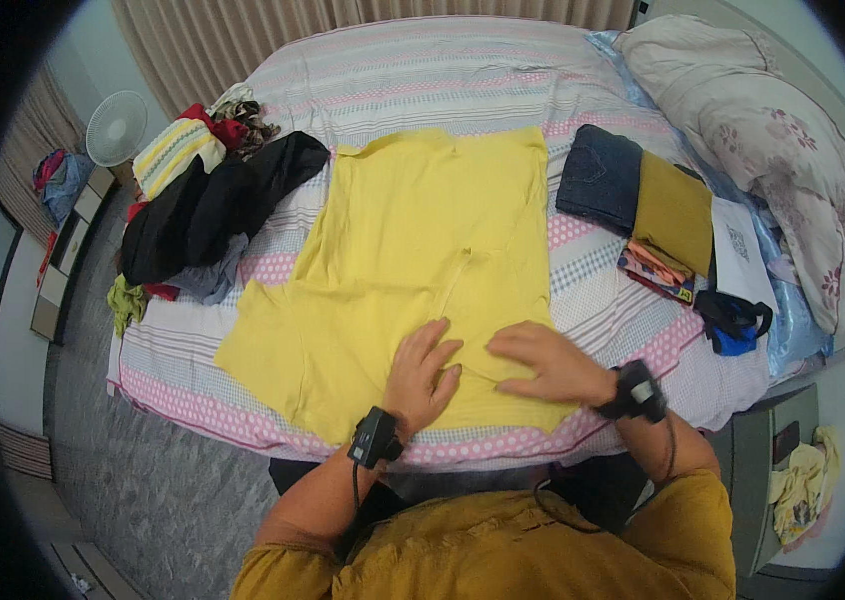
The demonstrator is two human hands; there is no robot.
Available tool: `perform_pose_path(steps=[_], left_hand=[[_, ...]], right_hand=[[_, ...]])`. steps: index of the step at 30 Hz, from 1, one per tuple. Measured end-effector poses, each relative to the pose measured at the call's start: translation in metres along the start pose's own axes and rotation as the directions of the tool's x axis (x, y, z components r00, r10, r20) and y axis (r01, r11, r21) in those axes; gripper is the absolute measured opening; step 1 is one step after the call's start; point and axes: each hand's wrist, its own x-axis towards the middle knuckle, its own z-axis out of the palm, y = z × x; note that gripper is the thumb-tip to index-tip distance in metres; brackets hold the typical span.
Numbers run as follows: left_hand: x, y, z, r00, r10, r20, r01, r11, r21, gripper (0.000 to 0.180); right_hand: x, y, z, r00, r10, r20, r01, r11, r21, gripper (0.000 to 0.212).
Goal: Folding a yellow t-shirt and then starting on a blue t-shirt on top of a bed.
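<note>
A yellow T-shirt (413,240) lies spread flat on the striped and dotted bedspread (413,75), its right side folded inward and one sleeve sticking out at the left. My left hand (423,375) rests palm down on the shirt's near edge, fingers apart. My right hand (543,362) lies flat on the shirt just beside it, fingers pointing left. Both wrists wear black bands with cables.
A heap of unfolded clothes (203,190) sits at the bed's left. Folded garments (643,205) are stacked at the right, with a white sheet (740,250) and a black-blue item (733,320) beside them. Pillows (773,140) lie far right. A fan (116,128) stands on the floor.
</note>
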Motion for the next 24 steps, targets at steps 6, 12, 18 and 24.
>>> perform_pose_path(steps=[6, 12, 18, 24], left_hand=[[-0.007, 0.003, 0.002, 0.995, -0.048, -0.090, 0.043, 0.998, -0.054, 0.046], [-0.011, 0.001, 0.002, 0.993, -0.036, -0.111, 0.030, 0.998, -0.055, 0.051], [-0.010, -0.001, 0.001, 0.992, -0.047, -0.120, 0.044, 0.999, -0.029, 0.051], [-0.007, 0.003, -0.006, 0.994, -0.102, -0.040, 0.097, 0.990, -0.106, 0.044]], right_hand=[[0.017, -0.022, 0.046, 0.997, -0.068, -0.027, 0.052, 0.914, -0.402, 0.051], [0.007, -0.013, 0.045, 1.000, -0.002, 0.022, 0.012, 0.896, -0.443, 0.046], [-0.004, -0.002, 0.031, 0.984, 0.058, -0.169, -0.083, 0.987, -0.140, 0.041], [0.016, -0.012, 0.040, 0.982, 0.154, -0.112, -0.183, 0.925, -0.332, 0.043]])
